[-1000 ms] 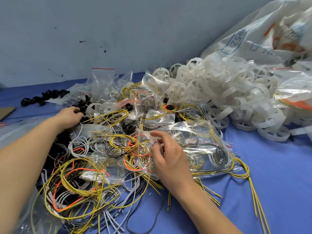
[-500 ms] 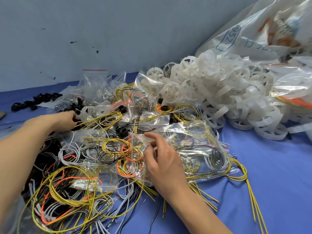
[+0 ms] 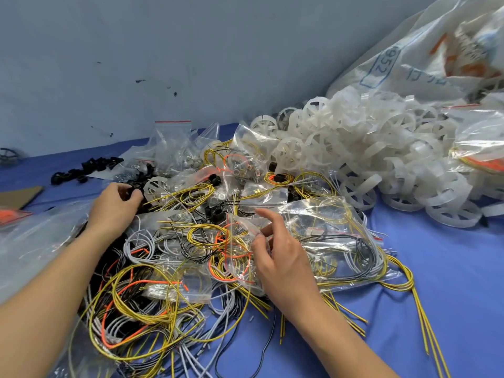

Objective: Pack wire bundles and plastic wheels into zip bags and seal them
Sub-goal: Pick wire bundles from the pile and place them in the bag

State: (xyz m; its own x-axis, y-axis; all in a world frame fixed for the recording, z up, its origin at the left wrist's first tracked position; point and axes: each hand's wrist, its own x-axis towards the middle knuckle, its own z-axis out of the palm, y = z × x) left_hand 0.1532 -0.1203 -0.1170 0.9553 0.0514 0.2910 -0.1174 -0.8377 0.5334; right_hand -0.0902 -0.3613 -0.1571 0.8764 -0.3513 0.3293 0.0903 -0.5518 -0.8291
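Right hand (image 3: 281,257) has raised its index finger off the small zip bag (image 3: 236,242), thumb and other fingers pinching its edge among the wire bundles (image 3: 141,296). Left hand (image 3: 113,204), farther left, curls round a black part (image 3: 130,191); plastic wheels (image 3: 354,148) heap far right.

Only open lane is the bare blue table (image 3: 458,282) just in front of the white wheel pile (image 3: 381,159). Left of it it's all tangled wires (image 3: 152,309) and zip bags (image 3: 327,236), big sack (image 3: 436,50) behind.
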